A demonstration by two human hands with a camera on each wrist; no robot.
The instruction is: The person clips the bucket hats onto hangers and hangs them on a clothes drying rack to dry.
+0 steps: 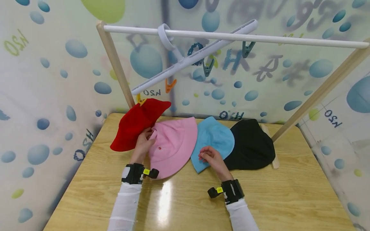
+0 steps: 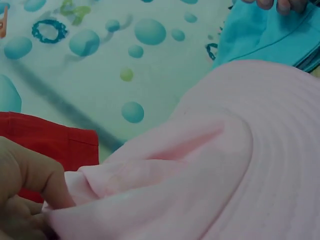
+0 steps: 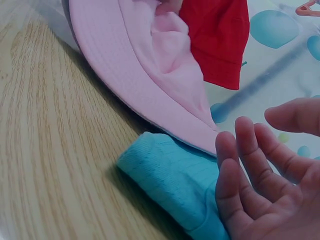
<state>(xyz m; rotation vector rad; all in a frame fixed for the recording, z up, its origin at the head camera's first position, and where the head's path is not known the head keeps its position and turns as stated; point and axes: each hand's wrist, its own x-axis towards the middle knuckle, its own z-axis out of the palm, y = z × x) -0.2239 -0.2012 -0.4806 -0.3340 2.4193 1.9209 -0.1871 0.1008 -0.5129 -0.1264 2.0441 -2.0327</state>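
A pink bucket hat (image 1: 173, 144) lies on the table, and my left hand (image 1: 143, 143) pinches the gathered top of its crown. In the left wrist view the thumb and fingers (image 2: 35, 185) are at the folded pink cloth. Over the light blue bucket hat (image 1: 218, 138) is my right hand (image 1: 213, 158), its fingers loosely bent and holding nothing. The right wrist view shows the thumb apart from the fingers (image 3: 250, 160). A red bucket hat (image 1: 138, 125) hangs by a yellow clip (image 1: 140, 100) from the hanger's low left end, just above my left hand.
The white hanger (image 1: 196, 57) hangs tilted on a white rail (image 1: 274, 39) between wooden posts. An orange clip (image 1: 170, 86) and two dark green clips (image 1: 208, 67) hang from it. A black hat (image 1: 251, 144) lies at the right, partly under the blue one, on the wooden table (image 1: 185, 205).
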